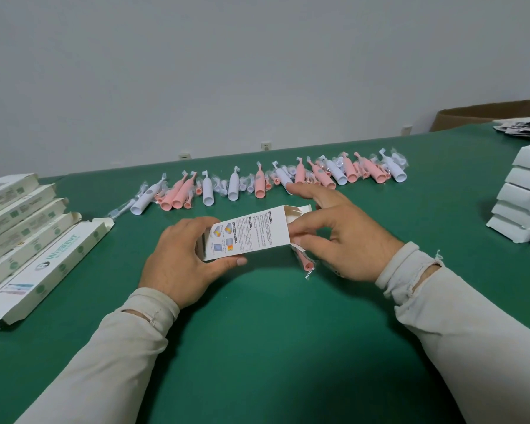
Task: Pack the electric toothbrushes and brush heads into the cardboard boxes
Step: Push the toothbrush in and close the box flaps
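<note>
I hold a white cardboard box between both hands, just above the green tabletop in the middle of the scene. My left hand grips its closed left end, fingers curled over the top and thumb under the near edge. My right hand pinches the open right end between thumb and forefinger, the other fingers spread out beyond it. The box's end flap stands open. A pink brush head in a clear wrapper sticks out below the open end, under my right hand; whether it touches the box I cannot tell.

Beyond the box, a long row of pink and white electric toothbrushes and wrapped brush heads lies across the far part of the tabletop. At the left, flat printed boxes lie side by side, the nearest with its end flaps open. At the right edge sits a stack of white boxes, and behind it a pile of printed leaflets and a brown carton.
</note>
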